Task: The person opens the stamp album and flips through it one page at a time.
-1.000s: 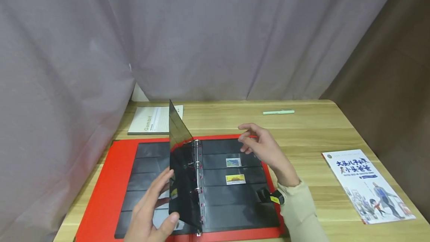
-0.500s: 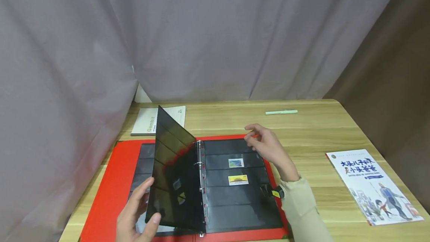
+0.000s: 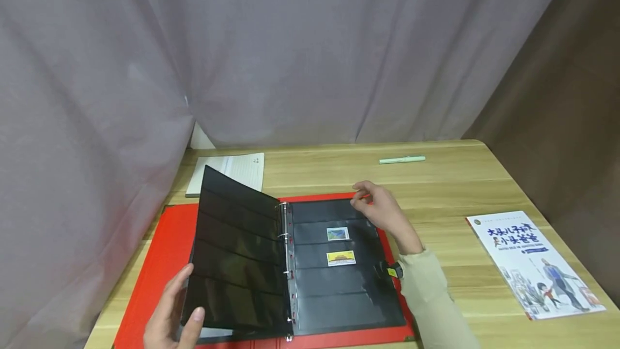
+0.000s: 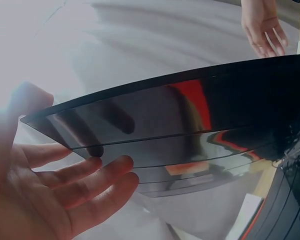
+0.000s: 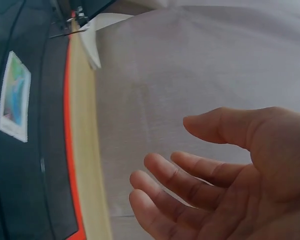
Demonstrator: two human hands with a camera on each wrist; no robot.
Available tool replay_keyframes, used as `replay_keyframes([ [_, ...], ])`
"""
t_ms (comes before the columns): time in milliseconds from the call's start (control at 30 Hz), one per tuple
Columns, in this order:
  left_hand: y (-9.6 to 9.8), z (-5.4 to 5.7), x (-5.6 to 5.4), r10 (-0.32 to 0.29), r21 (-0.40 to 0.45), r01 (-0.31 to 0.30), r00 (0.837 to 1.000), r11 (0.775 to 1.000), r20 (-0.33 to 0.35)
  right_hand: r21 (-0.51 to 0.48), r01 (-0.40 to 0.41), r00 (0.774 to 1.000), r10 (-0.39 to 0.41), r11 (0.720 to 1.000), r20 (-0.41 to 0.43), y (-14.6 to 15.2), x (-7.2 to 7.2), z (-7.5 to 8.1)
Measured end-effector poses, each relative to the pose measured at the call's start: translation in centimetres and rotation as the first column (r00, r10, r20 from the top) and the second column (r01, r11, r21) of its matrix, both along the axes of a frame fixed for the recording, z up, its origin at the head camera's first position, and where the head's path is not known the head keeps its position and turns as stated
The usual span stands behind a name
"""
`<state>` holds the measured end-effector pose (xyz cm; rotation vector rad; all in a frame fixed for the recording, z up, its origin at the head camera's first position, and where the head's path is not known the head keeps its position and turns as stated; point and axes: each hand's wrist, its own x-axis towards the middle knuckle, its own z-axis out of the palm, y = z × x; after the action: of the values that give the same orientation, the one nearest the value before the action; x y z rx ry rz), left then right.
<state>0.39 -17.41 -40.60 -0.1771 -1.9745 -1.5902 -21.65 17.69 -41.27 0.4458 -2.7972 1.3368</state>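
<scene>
A red ring-bound stamp album lies spread on the table. One black pocket page stands tilted up from its rings and leans left. My left hand holds this page's near outer corner between thumb and fingers; in the left wrist view the fingers lie along one face. On the flat right page are a blue-green stamp and a yellow stamp. My right hand hovers by that page's far right corner, fingers loosely bent, holding nothing.
A lined notebook lies behind the album at the left, partly covered by the raised page. A light green pen is at the back. A white picture book lies at the right. Grey curtain hangs behind the table.
My left hand has moved left and swung the black page over from nearly upright to a leftward lean. The right hand has stayed near the far right corner, its fingers slightly closer together.
</scene>
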Motion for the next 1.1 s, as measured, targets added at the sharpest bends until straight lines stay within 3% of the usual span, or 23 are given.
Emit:
replay_keyframes([
  [167, -0.4, -1.4, -0.3, 0.025, 0.036, -0.023, 0.998, 0.999, -0.049, 0.066, -0.06, 0.996, 0.056, 0.996, 0.063, -0.1, -0.4, -1.4],
  [333, -0.3, -1.9, 0.0, 0.136, 0.119, -0.145, 0.987, 0.982, 0.08, 0.141, -0.147, 0.984, 0.13, 0.979, 0.125, 0.0, -0.8, -2.5],
  [433, -0.3, -2.1, 0.0, 0.179, 0.111, -0.188, 0.981, 0.976, 0.08, 0.167, -0.155, 0.982, 0.133, 0.974, 0.133, -0.1, -1.1, -3.3],
  [533, -0.5, -2.2, 0.0, 0.268, 0.028, -0.271, 0.959, 0.962, 0.088, 0.201, -0.147, 0.983, 0.12, 0.969, 0.14, -0.3, -1.4, -3.9],
  [667, -0.6, -2.4, 0.1, 0.382, -0.079, -0.375, 0.914, 0.924, 0.136, 0.253, -0.132, 0.982, 0.092, 0.959, 0.162, -0.4, -1.7, -4.6],
  [733, -0.7, -2.6, 0.1, 0.394, -0.071, -0.388, 0.906, 0.919, 0.152, 0.272, -0.123, 0.983, 0.08, 0.954, 0.165, -0.4, -1.8, -4.7],
  [900, -1.2, -3.3, -0.1, 0.388, -0.007, -0.391, 0.909, 0.92, 0.154, 0.344, -0.133, 0.984, 0.082, 0.929, 0.161, -0.3, -1.8, -5.1],
  [1100, -1.7, -3.8, -0.1, 0.444, -0.074, -0.438, 0.875, 0.896, 0.194, 0.388, -0.132, 0.982, 0.065, 0.912, 0.179, -0.3, -1.8, -5.4],
])
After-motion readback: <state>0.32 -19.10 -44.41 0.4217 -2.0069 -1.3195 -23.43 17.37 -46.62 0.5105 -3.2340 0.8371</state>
